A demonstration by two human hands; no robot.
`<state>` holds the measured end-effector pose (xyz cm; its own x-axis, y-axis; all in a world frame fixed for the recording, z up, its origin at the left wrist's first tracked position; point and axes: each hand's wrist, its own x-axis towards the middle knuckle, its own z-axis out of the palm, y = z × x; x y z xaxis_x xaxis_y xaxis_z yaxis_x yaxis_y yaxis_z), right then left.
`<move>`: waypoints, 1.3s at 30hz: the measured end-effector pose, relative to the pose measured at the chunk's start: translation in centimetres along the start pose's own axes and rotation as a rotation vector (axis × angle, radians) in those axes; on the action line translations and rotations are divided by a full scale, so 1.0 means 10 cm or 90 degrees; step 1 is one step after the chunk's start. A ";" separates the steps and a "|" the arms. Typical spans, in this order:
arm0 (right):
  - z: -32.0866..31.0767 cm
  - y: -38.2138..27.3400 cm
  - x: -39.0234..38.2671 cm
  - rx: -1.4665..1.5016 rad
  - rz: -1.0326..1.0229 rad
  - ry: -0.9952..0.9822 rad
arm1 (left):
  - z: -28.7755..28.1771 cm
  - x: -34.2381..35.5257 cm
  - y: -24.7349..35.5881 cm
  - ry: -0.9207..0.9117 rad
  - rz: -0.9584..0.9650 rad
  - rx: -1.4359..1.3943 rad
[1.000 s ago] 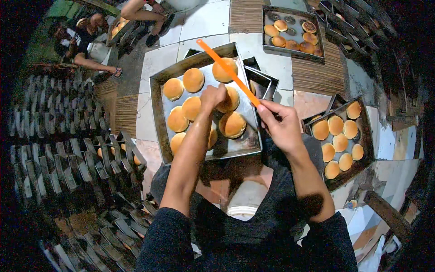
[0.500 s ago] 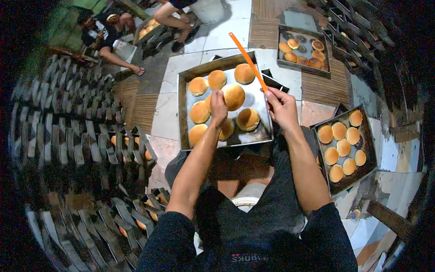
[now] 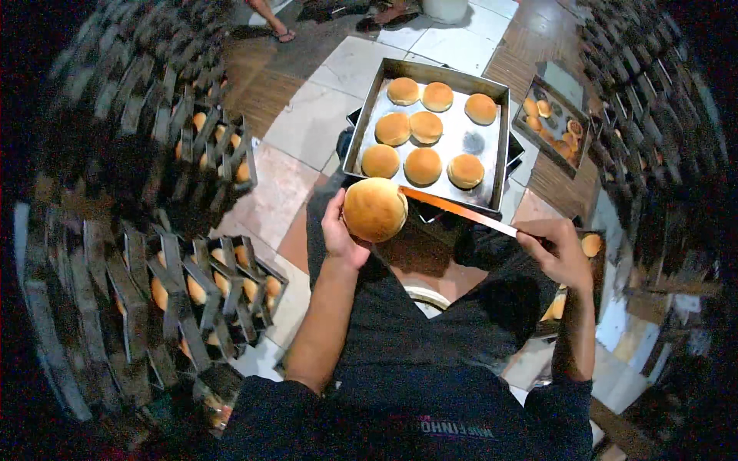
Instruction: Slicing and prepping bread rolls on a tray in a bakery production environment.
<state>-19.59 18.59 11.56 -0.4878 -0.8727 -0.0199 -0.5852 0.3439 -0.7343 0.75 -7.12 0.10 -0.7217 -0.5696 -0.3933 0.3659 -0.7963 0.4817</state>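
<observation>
The left hand (image 3: 338,234) was closed around a round bun (image 3: 375,209) held just near the baking tray (image 3: 355,132), while the right hand (image 3: 557,250) gripped an orange knife (image 3: 461,212) whose blade met the bun.

Left hand (image 3: 338,230) grips a golden bun (image 3: 374,209); right hand (image 3: 557,250) holds an orange-edged blade (image 3: 457,211) below a baking tray (image 3: 430,73) at upper centre.

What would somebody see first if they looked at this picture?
A big golden bun held up in the left hand, right in the middle. The right hand holds an orange stick that reaches toward it. Just beyond, a metal tray on the floor carries seven more buns.
</observation>
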 end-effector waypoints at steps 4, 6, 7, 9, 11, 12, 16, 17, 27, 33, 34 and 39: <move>-0.27 -0.33 -0.07 -0.037 -0.048 0.008 | 0.06 -0.26 -0.03 -0.012 0.006 0.017; -0.37 -0.61 -0.07 -0.072 -0.053 -0.006 | 0.10 -0.39 -0.01 -0.012 0.049 0.102; -0.36 -0.67 -0.08 -0.099 -0.063 -0.015 | 0.15 -0.47 0.01 -0.014 0.097 0.196; -0.31 -0.69 -0.10 -0.096 -0.086 -0.007 | 0.40 -0.70 0.11 0.011 0.157 0.258; -0.29 -0.73 -0.16 -0.101 -0.118 -0.019 | 0.44 -0.81 0.19 -0.041 0.187 0.341; -0.29 -0.76 -0.19 -0.101 -0.119 -0.017 | 0.47 -0.87 0.24 -0.061 0.189 0.347; -0.32 -0.91 -0.27 -0.191 -0.131 -0.052 | 0.49 -1.05 0.40 -0.092 0.230 0.509; -0.34 -0.95 -0.27 -0.213 -0.137 -0.065 | 0.50 -1.10 0.43 -0.088 0.236 0.507; -0.44 -1.00 -0.36 -0.173 -0.152 -0.084 | 0.57 -1.29 0.48 -0.122 0.232 0.469; -0.64 -0.94 -0.28 -0.177 -0.238 -0.175 | 0.46 -1.34 0.47 -0.195 0.177 0.507; -0.66 -0.97 -0.32 -0.281 -0.182 -0.146 | 0.42 -1.30 0.43 -0.225 0.166 0.524; -0.93 -1.09 -0.21 -0.176 0.004 -0.227 | 0.44 -1.27 0.35 -0.280 0.142 0.542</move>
<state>-18.14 19.89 25.92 -0.2658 -0.9187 -0.2921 -0.7579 0.3864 -0.5256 8.66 -1.76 10.22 -0.9051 -0.4248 0.0186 0.0994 -0.1689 0.9806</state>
